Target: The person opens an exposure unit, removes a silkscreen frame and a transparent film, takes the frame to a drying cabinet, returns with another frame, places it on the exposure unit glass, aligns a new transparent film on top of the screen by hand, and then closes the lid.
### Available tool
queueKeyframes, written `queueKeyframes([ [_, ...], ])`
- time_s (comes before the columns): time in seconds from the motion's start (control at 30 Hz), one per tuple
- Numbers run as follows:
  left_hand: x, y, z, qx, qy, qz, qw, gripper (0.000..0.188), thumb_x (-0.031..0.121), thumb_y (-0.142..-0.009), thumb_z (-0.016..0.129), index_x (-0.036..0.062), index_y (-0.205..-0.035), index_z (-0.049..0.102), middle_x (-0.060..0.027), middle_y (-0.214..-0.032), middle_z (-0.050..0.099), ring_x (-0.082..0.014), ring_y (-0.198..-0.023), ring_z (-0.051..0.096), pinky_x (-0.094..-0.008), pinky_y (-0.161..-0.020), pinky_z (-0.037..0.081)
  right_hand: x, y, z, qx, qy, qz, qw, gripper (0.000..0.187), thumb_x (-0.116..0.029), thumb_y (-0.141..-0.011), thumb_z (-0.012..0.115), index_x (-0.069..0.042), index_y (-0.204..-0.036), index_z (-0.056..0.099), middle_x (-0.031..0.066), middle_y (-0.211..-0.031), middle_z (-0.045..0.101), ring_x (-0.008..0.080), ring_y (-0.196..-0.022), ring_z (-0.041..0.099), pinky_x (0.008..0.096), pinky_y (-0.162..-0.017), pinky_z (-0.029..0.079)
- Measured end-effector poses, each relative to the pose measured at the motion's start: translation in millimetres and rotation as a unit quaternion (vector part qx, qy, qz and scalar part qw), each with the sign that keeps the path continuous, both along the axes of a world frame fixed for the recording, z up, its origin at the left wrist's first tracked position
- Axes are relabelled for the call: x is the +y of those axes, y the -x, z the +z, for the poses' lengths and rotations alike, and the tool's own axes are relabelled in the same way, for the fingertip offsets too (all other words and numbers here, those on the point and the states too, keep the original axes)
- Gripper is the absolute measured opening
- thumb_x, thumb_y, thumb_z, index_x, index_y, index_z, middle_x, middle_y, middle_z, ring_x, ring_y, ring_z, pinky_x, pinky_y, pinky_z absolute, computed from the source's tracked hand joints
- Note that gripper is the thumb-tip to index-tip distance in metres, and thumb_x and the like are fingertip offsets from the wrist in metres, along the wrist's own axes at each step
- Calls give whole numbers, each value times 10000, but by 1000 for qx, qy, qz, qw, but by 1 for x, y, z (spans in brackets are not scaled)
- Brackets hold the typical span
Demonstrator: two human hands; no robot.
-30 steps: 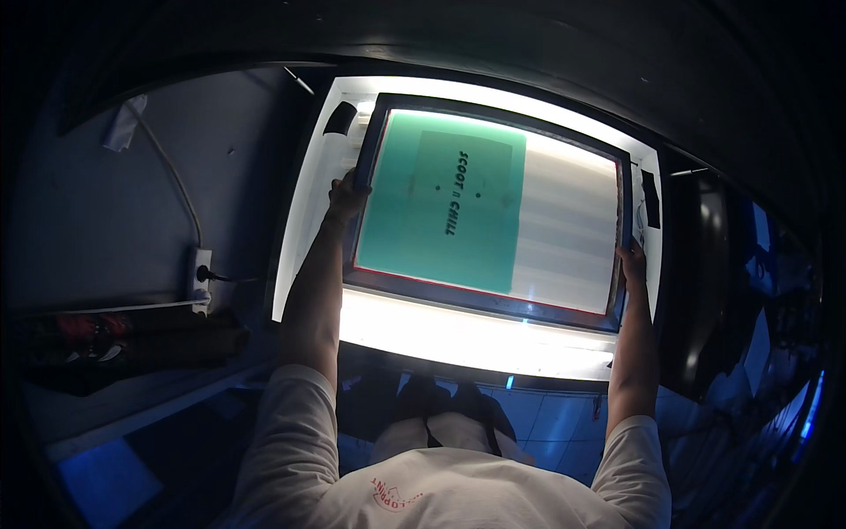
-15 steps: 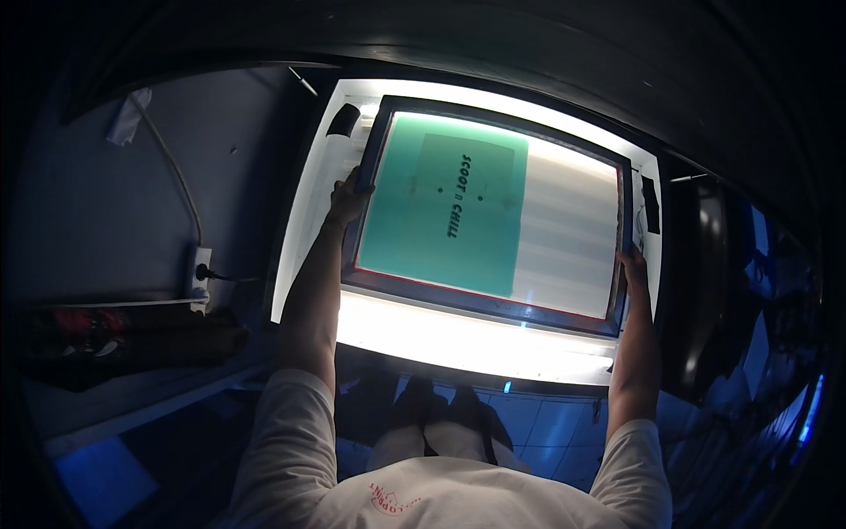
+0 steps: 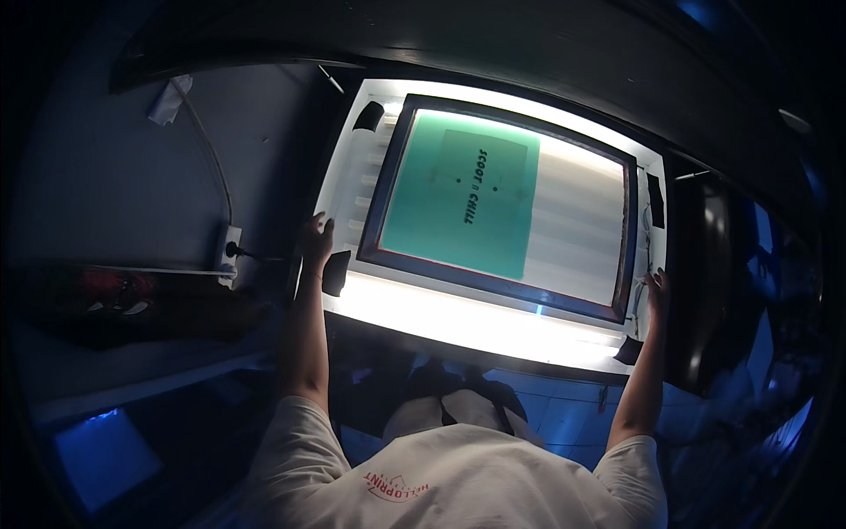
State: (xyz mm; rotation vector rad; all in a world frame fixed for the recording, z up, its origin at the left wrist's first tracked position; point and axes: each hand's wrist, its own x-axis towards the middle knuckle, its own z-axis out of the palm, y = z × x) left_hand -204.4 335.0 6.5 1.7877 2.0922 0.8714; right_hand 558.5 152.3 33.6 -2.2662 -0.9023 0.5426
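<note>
A screen-printing screen (image 3: 582, 207) with a dark frame lies on a brightly lit light box (image 3: 476, 323). Its left part carries a green coating (image 3: 419, 198), where a paler rectangle with dark lettering and small dots shows; the rest of the mesh is whitish. My left hand (image 3: 317, 240) is at the light box's left side, apart from the screen, with thumb and fingers parted and nothing held. At the box's right side, my right hand (image 3: 656, 293) has its fingers apart, close to the screen's lower right corner and holding nothing.
A large dark lid (image 3: 423, 40) spans the space above the box. Black patches (image 3: 368, 115) mark the box's inner corners. On the left wall hangs a cable above a power socket (image 3: 231, 249) with a black plug. A dark bag-like thing (image 3: 123, 304) lies below it.
Both hands have let go of the screen's frame and moved outward to the light box's sides. The screen stays lying on the box; the whole view has shifted slightly.
</note>
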Motion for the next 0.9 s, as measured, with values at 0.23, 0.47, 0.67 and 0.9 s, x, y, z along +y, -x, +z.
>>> queueKeyframes([
  [0.23,-125,26,-49,-19,231,285,930,602,461,-820,543,-67,-1109,530,-184,-829,600,-272,-733,581,-358,-662,462,-184,-4,-36,-146,230,-162,948,589,-405,-742,654,57,-1087,539,204,-1071,597,321,-976,592,408,-747,497],
  [0.47,-102,-13,-42,-342,204,395,828,795,401,-767,687,-133,-1219,309,-241,-1207,483,-340,-1068,538,-393,-868,468,-166,18,-86,-55,161,-365,915,787,-467,-682,734,-17,-1257,441,125,-1044,577,234,-680,593,319,-429,466],
  [0.67,-79,77,-81,-464,88,367,802,393,118,-794,624,-111,-1094,514,-165,-1113,565,-263,-1021,549,-364,-932,406,-141,4,-97,-63,84,-237,966,725,-283,-626,809,-22,-1209,466,117,-1028,580,202,-620,588,288,-412,465],
  [0.9,-102,-14,-31,-672,36,218,706,245,193,-860,560,118,-1093,573,-20,-1047,540,-143,-931,544,-427,-903,428,-130,30,31,215,61,24,974,501,-134,-664,767,-44,-1098,533,68,-982,585,183,-831,587,323,-657,500],
])
